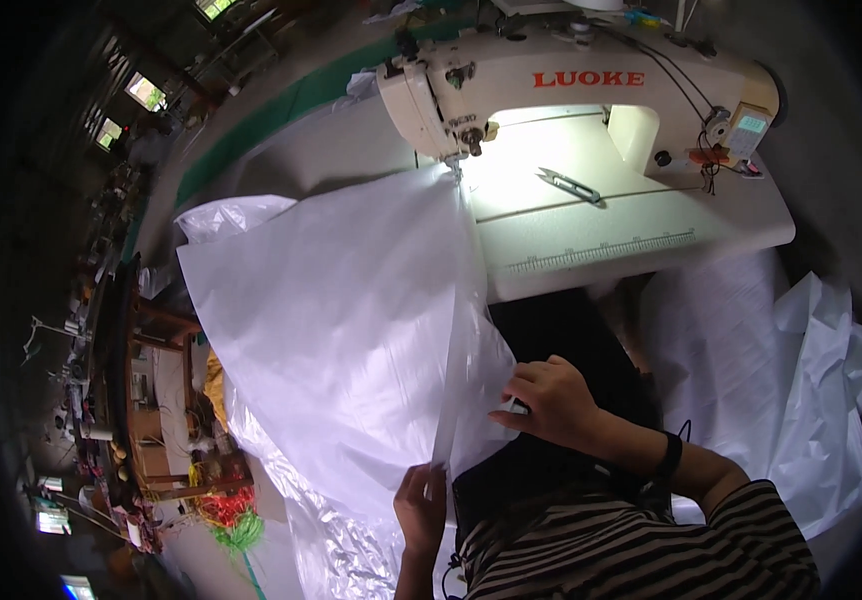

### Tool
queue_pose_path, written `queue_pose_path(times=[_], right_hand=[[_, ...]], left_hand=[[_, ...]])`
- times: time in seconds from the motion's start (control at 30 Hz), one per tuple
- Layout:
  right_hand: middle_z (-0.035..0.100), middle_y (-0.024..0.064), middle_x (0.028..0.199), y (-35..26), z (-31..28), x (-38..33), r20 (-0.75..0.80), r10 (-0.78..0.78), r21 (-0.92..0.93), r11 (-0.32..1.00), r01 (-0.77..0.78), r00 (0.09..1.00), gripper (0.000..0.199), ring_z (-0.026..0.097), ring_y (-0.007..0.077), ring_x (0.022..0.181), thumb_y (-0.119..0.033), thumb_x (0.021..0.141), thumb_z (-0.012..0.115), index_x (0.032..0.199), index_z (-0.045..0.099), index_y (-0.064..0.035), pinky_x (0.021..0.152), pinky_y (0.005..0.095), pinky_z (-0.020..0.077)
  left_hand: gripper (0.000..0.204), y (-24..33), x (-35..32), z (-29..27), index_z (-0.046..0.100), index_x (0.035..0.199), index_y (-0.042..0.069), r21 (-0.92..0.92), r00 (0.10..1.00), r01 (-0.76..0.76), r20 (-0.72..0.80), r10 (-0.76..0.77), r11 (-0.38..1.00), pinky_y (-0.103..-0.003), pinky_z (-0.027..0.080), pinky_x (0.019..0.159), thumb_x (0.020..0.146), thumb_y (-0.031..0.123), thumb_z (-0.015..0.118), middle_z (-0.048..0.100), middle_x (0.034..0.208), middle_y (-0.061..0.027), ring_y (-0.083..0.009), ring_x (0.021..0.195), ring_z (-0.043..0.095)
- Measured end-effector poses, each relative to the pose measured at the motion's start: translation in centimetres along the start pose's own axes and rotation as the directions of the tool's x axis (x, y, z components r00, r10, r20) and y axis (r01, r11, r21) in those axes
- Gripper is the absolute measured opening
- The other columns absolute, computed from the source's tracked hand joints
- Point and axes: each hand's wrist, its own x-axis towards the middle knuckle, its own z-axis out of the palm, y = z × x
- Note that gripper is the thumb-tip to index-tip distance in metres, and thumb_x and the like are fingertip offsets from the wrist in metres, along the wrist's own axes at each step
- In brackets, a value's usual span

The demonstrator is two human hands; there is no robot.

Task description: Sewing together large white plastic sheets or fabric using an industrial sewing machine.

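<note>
A large white sheet (331,290) runs from under the needle area of a white sewing machine (511,75) down toward my lap. Along its right side is a long folded edge. My left hand (421,508) pinches the lower end of that edge between thumb and fingers. To the right, my right hand (554,402) is closed at the sheet's right border, its thumb and fingertips bent together on the material. Whether the sheet is cloth or plastic film, I cannot tell.
Thread snips (571,187) lie on the lit machine bed, behind a printed ruler scale (601,252). More white material (821,390) hangs at the right. Shiny clear film (336,545) lies below the sheet. A wooden stand (156,400) and bright green strands (241,530) are at the left.
</note>
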Motion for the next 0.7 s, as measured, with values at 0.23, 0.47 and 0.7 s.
queue_pose_path(times=[0.23, 0.47, 0.7], right_hand=[[0.057, -0.0007, 0.078, -0.2, 5.1, -1.3, 0.303, -0.511, -0.170, 0.801, 0.573, 0.804, 0.009, 0.060, 0.0163, 0.073, -0.021, 0.081, 0.060, 0.086, 0.060, -0.0129, 0.069, 0.0310, 0.0451], [0.057, 0.0028, 0.077, -7.3, 2.9, -2.7, 0.076, -0.761, 0.245, 0.641, 0.727, 0.645, 0.011, 0.060, 0.0182, 0.077, -0.016, 0.079, 0.063, 0.080, 0.057, -0.0075, 0.068, 0.0325, 0.0474], [0.061, 0.0047, 0.084, -8.1, 3.4, -3.2, 0.141, -0.839, 0.196, 0.544, 0.816, 0.525, 0.007, 0.063, 0.0194, 0.081, -0.014, 0.084, 0.060, 0.083, 0.059, -0.0072, 0.081, 0.0334, 0.0504]], left_hand=[[0.015, 1.2, 0.0, -1.5, 0.067, 0.100, 0.000, -0.038, 0.999, 0.008, -0.053, -0.010, 0.999, -0.038, 0.053, 0.069, 0.086, 0.001, 0.064, 0.068, 0.090, -0.0167, -0.0343, 0.080, 0.067], [0.017, 4.1, -1.4, -3.8, 0.069, 0.099, 0.002, -0.107, 0.978, -0.064, 0.193, 0.084, 0.992, -0.032, 0.054, 0.071, 0.083, -0.004, 0.066, 0.071, 0.095, -0.0119, -0.0238, 0.085, 0.070], [0.001, 4.0, 0.1, -2.5, 0.064, 0.088, -0.001, -0.410, 0.878, 0.397, 0.431, -0.209, 0.821, -0.025, 0.045, 0.063, 0.088, -0.001, 0.065, 0.062, 0.080, -0.0014, -0.0074, 0.073, 0.054]])
